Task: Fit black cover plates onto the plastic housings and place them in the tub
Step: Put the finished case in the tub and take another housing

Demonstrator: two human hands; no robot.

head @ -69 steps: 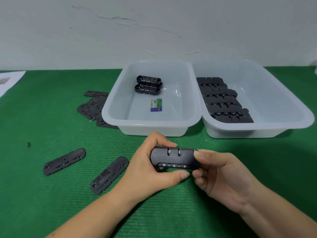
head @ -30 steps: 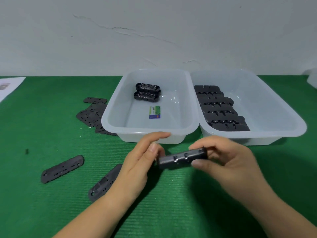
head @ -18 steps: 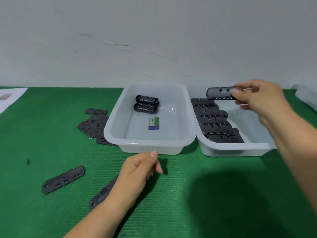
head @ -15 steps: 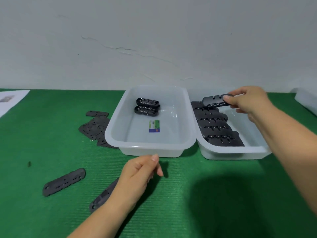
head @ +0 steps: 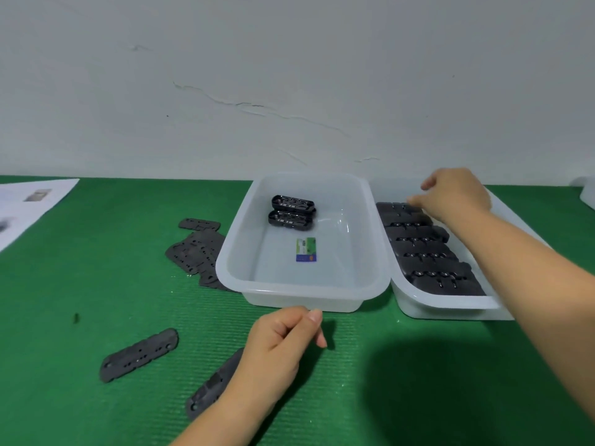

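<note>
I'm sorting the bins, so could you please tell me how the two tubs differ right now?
The left tub holds two housings and a card; the right tub holds a full row of black parts. The right hand is over the right tub only. Both are translucent white.

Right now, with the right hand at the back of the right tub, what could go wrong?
1. The right hand covers the row's far end, so a badly seated piece could go unnoticed.
2. The left hand hangs over a cover plate and might knock it.

Two housings in left tub; plates left of it.
</note>
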